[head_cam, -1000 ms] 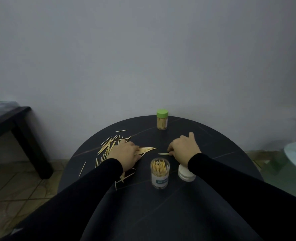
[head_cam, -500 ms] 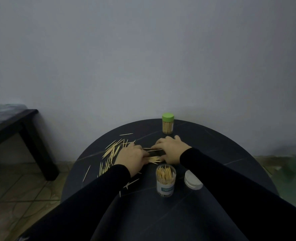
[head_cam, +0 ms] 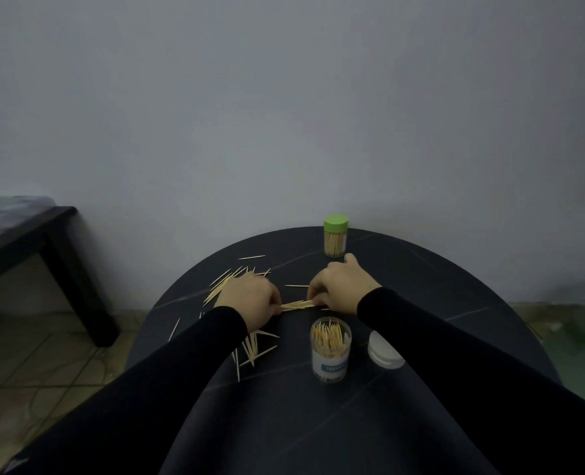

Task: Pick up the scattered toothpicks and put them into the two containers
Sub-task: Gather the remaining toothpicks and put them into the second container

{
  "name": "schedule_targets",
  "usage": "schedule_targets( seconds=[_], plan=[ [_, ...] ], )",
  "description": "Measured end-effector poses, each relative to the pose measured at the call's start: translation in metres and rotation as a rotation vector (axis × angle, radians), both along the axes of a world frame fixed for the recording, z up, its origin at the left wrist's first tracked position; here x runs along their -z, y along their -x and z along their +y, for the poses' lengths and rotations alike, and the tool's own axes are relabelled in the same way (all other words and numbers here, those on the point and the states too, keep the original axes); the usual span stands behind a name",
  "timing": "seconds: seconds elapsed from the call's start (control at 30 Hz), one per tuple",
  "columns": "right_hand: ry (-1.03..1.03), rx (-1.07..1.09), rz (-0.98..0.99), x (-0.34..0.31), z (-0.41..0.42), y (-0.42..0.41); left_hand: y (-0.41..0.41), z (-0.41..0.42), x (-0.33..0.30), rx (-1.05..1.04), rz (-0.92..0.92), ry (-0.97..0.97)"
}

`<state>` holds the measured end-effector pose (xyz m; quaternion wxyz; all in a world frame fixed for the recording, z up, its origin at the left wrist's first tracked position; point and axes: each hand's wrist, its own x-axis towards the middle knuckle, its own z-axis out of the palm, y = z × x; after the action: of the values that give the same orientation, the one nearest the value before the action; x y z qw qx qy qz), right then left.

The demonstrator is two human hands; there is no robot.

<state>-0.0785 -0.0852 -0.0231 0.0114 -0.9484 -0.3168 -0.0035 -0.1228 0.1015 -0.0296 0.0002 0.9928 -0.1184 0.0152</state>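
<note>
Toothpicks (head_cam: 296, 304), thin, pale wood, bundled

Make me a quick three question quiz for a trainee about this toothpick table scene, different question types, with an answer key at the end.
1. True or false: the clear plastic jar with the green lid stands closed at the far side of the round black table.
2. Multiple choice: the small bundle of wooden toothpicks is held by A) the left hand alone, B) the right hand alone, C) both hands, one at each end.
3. Fill in: the loose white lid lies to the ___ of the open clear jar of toothpicks, as the person sees it.

Key: 1 true; 2 C; 3 right.
</note>
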Motion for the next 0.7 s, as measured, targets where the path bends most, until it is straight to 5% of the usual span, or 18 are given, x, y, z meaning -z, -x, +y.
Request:
schedule_targets(
  seconds=[0.4, 0.7],
  plan=[
    [0.100, 0.067, 0.165, -0.010, -0.018, -0.004, 0.000, -0.007, 0.007, 0.021, 0.023, -0.026],
    [0.041, 0.064, 0.059, -0.003, -0.024, -0.004, 0.001, -0.017, 0.005, 0.014, -0.033, -0.036]
  ],
)
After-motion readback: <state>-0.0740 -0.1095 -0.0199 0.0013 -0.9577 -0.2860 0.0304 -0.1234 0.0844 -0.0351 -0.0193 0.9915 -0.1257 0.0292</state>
